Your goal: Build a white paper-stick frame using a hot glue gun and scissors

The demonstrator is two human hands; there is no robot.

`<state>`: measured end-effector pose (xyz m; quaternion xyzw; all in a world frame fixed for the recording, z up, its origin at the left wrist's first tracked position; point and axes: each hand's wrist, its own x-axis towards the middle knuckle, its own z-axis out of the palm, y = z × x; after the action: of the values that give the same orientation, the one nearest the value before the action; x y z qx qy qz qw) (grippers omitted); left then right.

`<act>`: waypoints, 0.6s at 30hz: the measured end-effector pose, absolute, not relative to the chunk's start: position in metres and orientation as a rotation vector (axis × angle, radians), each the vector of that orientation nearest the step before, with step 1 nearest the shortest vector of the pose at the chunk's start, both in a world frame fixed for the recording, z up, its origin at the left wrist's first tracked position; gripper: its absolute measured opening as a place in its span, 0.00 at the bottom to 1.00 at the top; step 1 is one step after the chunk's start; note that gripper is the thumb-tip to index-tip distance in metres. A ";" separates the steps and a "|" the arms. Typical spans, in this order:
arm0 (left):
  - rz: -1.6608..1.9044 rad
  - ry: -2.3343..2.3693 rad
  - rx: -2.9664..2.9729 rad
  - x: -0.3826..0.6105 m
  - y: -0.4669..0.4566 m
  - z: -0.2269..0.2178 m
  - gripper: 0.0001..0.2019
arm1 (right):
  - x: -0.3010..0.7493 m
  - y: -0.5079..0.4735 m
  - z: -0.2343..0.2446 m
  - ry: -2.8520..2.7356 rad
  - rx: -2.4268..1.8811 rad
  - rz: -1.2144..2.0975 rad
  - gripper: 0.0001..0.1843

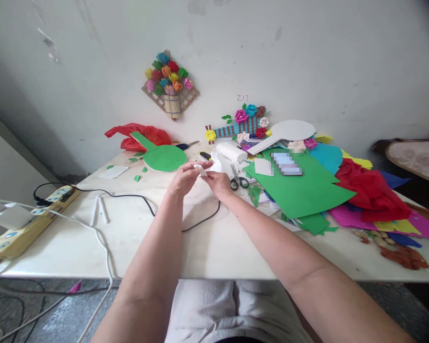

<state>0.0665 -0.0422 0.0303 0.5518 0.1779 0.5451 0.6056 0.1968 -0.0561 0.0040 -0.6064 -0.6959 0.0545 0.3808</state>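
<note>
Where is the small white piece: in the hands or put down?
In the hands: left hand and right hand both grip the white piece.

We find the light soft and moderately bright; its source we cannot tell. Faint shadows lie on the smooth white tabletop (214, 259). The flat pale-grey wall (103, 52) darkens at the upper right corner. Wide-lens distortion stretches the bare forearms (152, 252), and coarse pixels hide one flat rectangular object (287, 163).
</note>
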 end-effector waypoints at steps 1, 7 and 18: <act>1.266 0.407 1.282 0.066 -0.042 0.030 0.10 | 0.197 -0.057 0.004 -1.778 -1.530 0.151 0.15; 1.286 0.409 1.325 0.067 -0.040 0.029 0.13 | 0.196 -0.055 0.002 -1.748 -1.441 0.304 0.14; 1.200 0.694 1.454 0.071 -0.024 0.006 0.18 | 0.185 -0.060 0.006 -1.294 -1.140 1.116 0.10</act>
<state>0.0706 -0.0239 0.0063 0.6108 0.2915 0.5040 0.5366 0.1849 -0.0601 0.0060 -0.4749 -0.5390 0.4649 0.5175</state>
